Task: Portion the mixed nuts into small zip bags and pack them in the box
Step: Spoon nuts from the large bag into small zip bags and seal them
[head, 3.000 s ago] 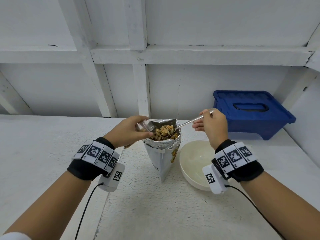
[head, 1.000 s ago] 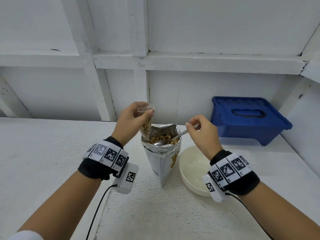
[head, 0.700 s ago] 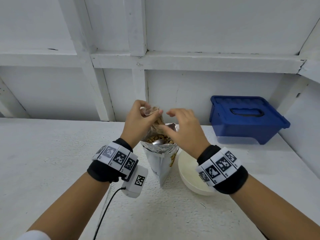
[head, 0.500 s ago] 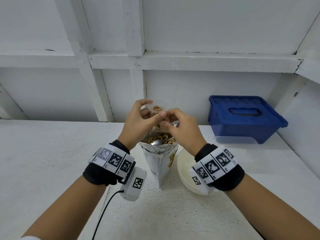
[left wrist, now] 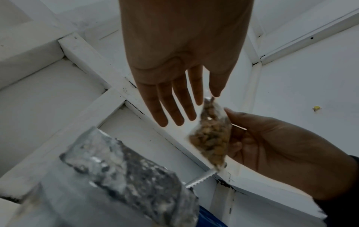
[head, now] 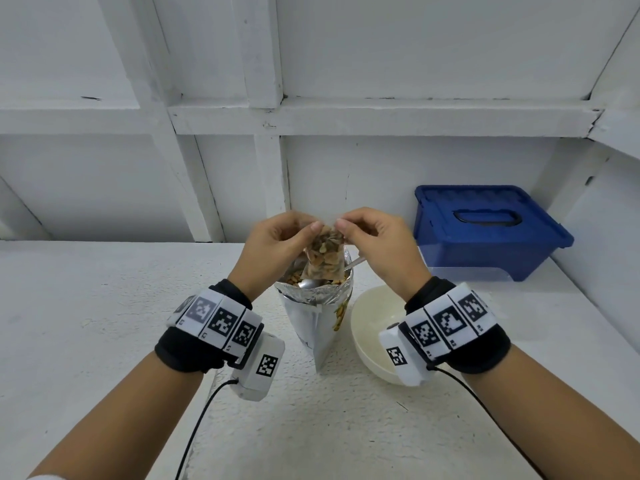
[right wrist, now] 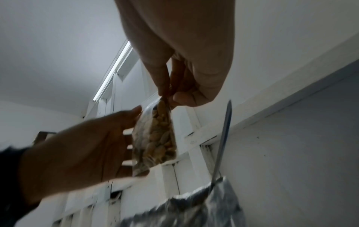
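Observation:
A small clear zip bag (head: 325,258) filled with mixed nuts hangs just above the open foil nut pouch (head: 316,318). My left hand (head: 309,229) pinches its top left corner and my right hand (head: 345,226) pinches its top right. In the left wrist view the zip bag (left wrist: 211,135) hangs below my thumb tip. The right wrist view shows the zip bag (right wrist: 157,138) pinched between my thumb and a finger. A metal spoon (head: 356,261) stands in the pouch, held by no hand. The blue box (head: 485,233) sits at the back right with its lid on.
A cream bowl (head: 367,329) stands right of the pouch, under my right wrist. All of this rests on a white textured counter (head: 104,306) against a white panelled wall. A cable runs from each wrist camera toward me.
My right hand let go of the spoon, leaving it in the pouch, and moved left to the zip bag. Both hands now pinch the bag's top, held higher above the pouch.

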The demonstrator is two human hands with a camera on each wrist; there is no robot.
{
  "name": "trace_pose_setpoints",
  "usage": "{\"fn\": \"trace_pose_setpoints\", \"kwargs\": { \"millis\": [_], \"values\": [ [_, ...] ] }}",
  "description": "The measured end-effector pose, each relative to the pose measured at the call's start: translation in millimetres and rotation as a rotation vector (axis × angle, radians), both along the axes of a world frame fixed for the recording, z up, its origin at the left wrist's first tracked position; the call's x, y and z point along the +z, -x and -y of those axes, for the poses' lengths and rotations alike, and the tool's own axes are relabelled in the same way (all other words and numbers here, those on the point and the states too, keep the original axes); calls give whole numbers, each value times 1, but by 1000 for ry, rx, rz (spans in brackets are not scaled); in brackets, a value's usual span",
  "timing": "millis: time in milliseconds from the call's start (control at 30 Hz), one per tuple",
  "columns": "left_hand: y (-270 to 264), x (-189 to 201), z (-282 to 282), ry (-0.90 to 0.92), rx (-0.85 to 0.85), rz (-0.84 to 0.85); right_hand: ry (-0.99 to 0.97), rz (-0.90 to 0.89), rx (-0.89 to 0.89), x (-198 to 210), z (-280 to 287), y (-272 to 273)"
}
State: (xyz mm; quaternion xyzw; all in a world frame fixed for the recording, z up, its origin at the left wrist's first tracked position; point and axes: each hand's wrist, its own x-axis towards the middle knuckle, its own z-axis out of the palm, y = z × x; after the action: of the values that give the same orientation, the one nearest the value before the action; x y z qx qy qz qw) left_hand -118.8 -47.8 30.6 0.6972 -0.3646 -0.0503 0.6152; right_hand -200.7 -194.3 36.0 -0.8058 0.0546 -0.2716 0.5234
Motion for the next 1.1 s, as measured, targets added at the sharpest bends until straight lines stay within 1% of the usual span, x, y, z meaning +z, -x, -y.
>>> {"fn": "trace_pose_setpoints", "kwargs": {
  "millis": [67, 100, 167, 233, 333, 367, 433, 533, 600, 700, 800, 967, 1100],
  "values": [
    [-3, 0, -4, -81, -3, 24, -1, 12, 3, 7, 9, 7],
    [-6, -2, -8, -138, 29, 67, -18, 27, -8, 12, 15, 11],
    [-15, -13, -18, -233, 149, 177, -77, 82, -52, 21, 33, 19],
    [-23, -31, -29, -309, 285, 243, -99, 137, -136, 27, 54, 28],
    [-38, -69, -44, -483, 393, 218, -48, 151, -273, 23, 88, 41],
    [-43, -82, -47, -565, 395, 194, -21, 131, -320, 19, 100, 46],
    [-51, -106, -52, -739, 344, 130, 9, 70, -401, 1, 127, 54],
    [-60, -138, -58, -1066, 205, 57, 19, -75, -524, -39, 166, 62],
    [-63, -154, -62, -1213, 164, 45, -6, -181, -571, -65, 184, 66],
    [-66, -167, -65, -1299, 152, 48, -68, -311, -570, -93, 194, 65],
    [-66, -173, -64, -1331, 123, 21, -145, -397, -531, -108, 193, 56],
    [-68, -179, -65, -1346, 113, 6, -227, -479, -466, -123, 189, 35],
    [-68, -182, -65, -1343, 117, 16, -253, -488, -549, -137, 194, 23]
  ]
}}
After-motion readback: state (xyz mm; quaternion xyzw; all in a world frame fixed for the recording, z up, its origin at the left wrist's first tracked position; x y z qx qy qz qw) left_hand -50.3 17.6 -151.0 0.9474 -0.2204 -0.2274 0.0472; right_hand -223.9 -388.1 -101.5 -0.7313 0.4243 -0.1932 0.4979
